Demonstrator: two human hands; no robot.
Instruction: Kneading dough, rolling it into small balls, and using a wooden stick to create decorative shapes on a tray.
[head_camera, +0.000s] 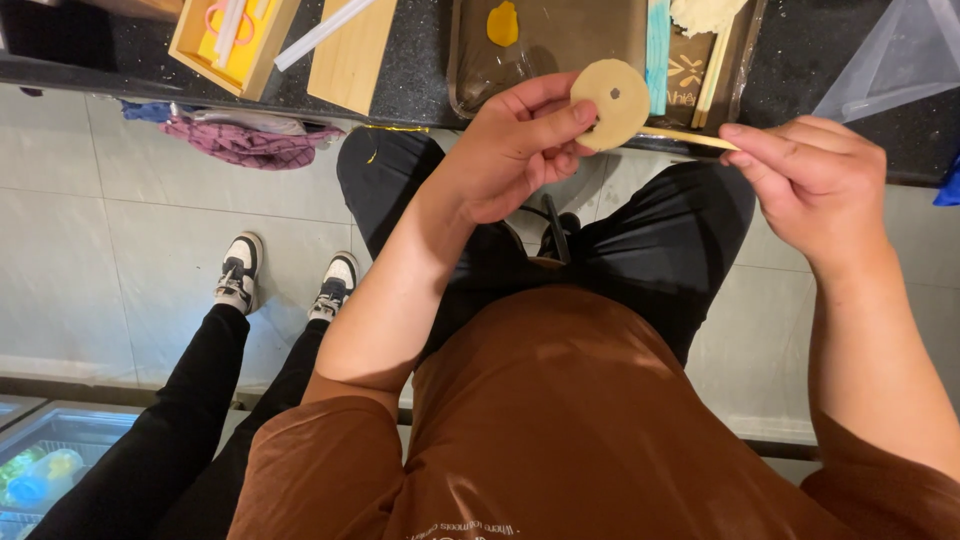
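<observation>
Left hand pinches a tan disc, right hand pinches a thin wooden stick laid against its lower edge

Left hand (510, 150): thumb and fingers closed on the left rim of the tan disc (610, 103), face turned up to the camera so the small centre hole stays visible, likely held by the rim to keep that hole free. Right hand (815, 185): fingertips closed on the outer end of the wooden stick (690, 138); its other end runs behind the disc, contact looks likely but can't confirm. Both are held in the air above the lap, just in front of the dark counter (420, 70). Behind the disc sits a clear tray (470, 75) with a yellow blob (503, 23); wooden box (190, 45) and wooden board (350, 55) further left. Another person's legs and black-and-white sneakers (240, 272) on the tiled floor (100, 220), well apart
</observation>
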